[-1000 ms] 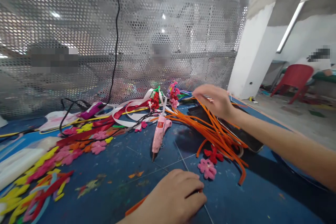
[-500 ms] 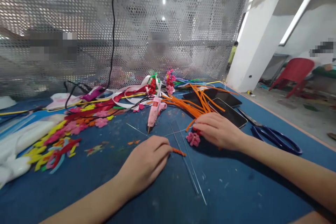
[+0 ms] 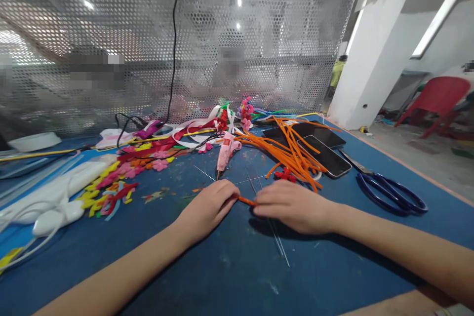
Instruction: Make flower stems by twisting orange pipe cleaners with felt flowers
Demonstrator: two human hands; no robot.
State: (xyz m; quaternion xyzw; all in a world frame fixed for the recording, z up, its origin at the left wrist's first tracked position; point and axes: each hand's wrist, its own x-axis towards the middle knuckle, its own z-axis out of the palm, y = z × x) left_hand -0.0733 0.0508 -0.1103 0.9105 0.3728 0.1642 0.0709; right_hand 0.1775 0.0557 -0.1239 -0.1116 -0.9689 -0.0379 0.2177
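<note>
Over the near part of the blue worktop (image 3: 229,281), both hands are nearly closed on one short orange strip (image 3: 246,201): the left hand (image 3: 212,206) pinches its left end, and the right hand (image 3: 292,206) has its fingertips around the right end. The strip lies in the gap between them, near the middle of the scene. Thin clear rods (image 3: 282,247) lie below and beside the right hand (their far ends are hard to follow). To the right rest blue-handled scissors (image 3: 392,195).

Just beyond the right hand are a red flower (image 3: 285,175), a loose heap of orange strips (image 3: 292,150) and a dark phone (image 3: 328,155). A pink glue gun (image 3: 224,154) lies beyond the left hand, its nozzle pointing near; colourful felt-like flowers (image 3: 128,170) spread to the left. Farther back come white ribbon (image 3: 187,144), then a perforated metal screen (image 3: 207,24), with a red chair (image 3: 435,101) far right.
</note>
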